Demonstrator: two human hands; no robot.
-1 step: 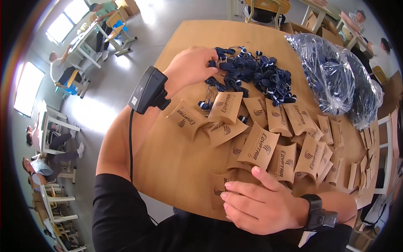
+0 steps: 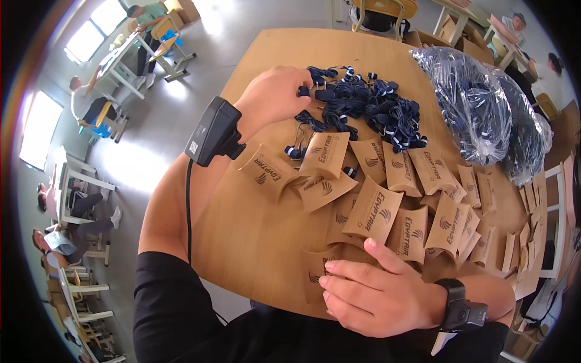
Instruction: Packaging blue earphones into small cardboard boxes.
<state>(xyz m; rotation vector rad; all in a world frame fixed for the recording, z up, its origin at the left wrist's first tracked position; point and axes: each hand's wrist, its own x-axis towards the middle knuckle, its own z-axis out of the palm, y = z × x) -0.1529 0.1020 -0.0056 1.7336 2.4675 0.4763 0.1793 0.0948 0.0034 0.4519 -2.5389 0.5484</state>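
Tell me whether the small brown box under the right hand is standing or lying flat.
Lying flat: the brown box rests on the table, the right hand on it.

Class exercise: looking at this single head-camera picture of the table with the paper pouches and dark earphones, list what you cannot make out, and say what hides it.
- Head view: whether the left hand grips an item in the earphone pile; its fingertips are buried there.
- What the clear plastic bags hold; glare and folds blur it.
- The pouch under the right hand; mostly covered.
- The table's right edge; hidden by stacked flat pouches.
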